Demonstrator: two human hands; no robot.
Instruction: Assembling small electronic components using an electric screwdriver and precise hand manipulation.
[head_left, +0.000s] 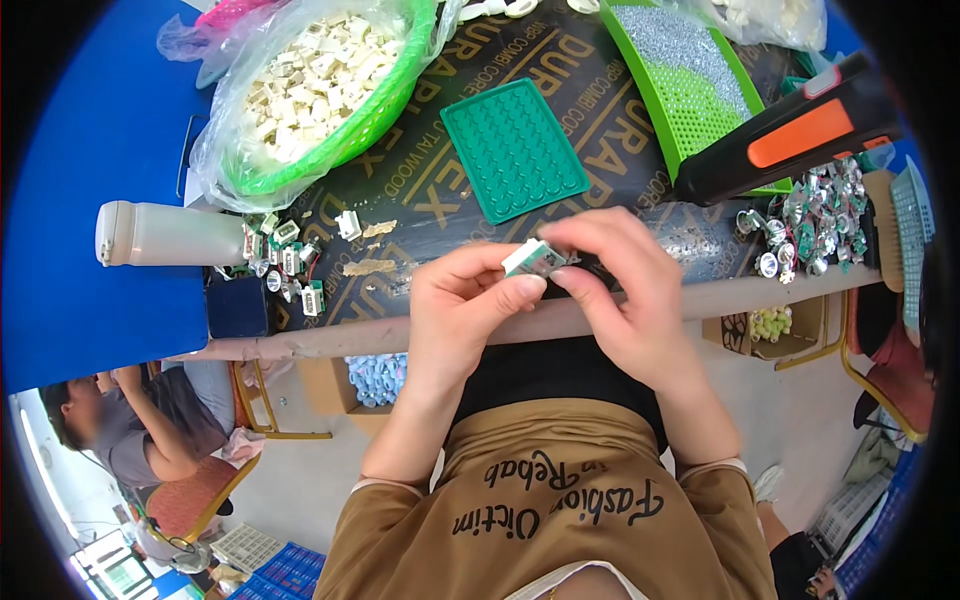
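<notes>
In front of my chest, over the table's near edge, is a small white plastic housing with a green circuit board (533, 258). My left hand (455, 308) pinches its left end between thumb and fingers. My right hand (632, 300) closes its thumb and forefinger on the right end; the fingers are slightly blurred and hide part of it. Just beyond the hands lies a dark green tray with rows of round hollows (515, 150). A loose white housing (348, 225) sits to the left, beside a cluster of housings fitted with boards and small reflectors (290, 255).
A bright green basket (402, 122), lined with clear plastic, holds white housings (320, 85). At right are a lime green tray (692, 145) of small silvery pieces, a black and orange handheld tool (795, 135), and heaped reflectors with boards (820, 225). A whitish bottle (170, 235) lies left.
</notes>
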